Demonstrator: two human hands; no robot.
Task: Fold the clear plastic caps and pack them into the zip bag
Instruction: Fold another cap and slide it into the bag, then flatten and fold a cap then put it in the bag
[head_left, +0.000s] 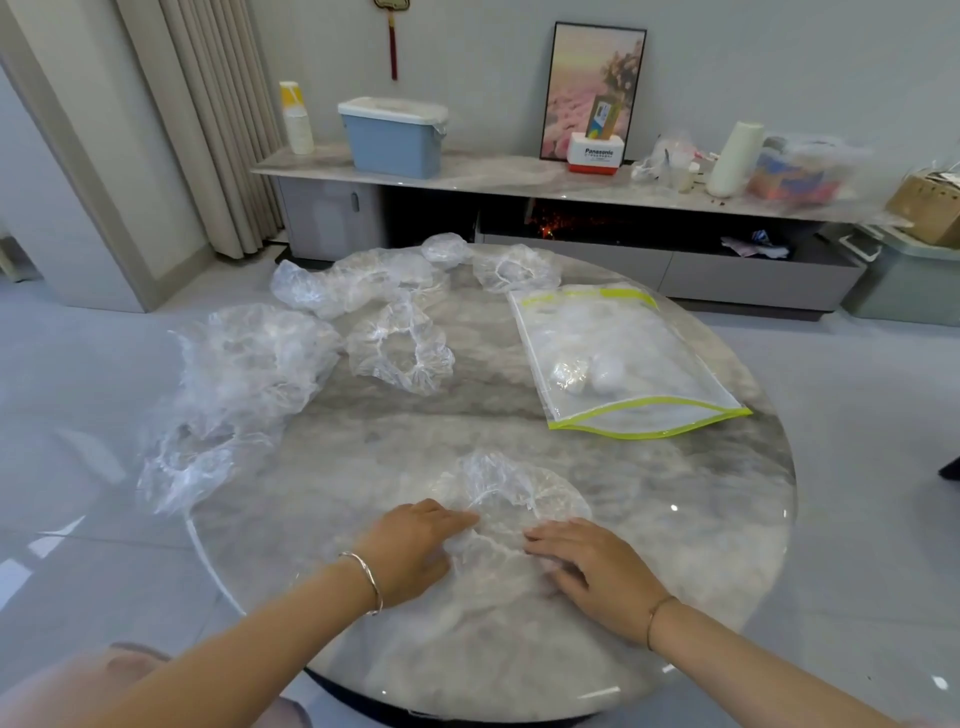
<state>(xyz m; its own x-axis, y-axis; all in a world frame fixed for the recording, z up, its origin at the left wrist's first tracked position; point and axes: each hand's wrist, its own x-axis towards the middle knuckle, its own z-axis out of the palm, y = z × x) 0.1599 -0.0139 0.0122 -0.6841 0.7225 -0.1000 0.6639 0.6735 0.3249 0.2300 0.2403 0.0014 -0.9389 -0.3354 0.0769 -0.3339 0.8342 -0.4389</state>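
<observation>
A clear plastic cap (506, 493) lies spread on the round marble table (675, 545) near its front edge. My left hand (415, 545) rests on the cap's left side with fingers laid flat. My right hand (587, 558) presses flat on its right side. A clear zip bag (628, 358) with a green-yellow edge lies at the right, its mouth toward me, holding a few folded caps (587, 374). Several loose caps lie on the left and far side, among them a large crumpled one (249, 374) and a ring-shaped one (400, 348).
A large cap (192, 457) hangs over the table's left rim. Behind the table stands a low cabinet (519, 182) with a blue bin (392, 137), a framed picture (592, 88), a white roll (735, 158) and boxes. Grey tiled floor surrounds the table.
</observation>
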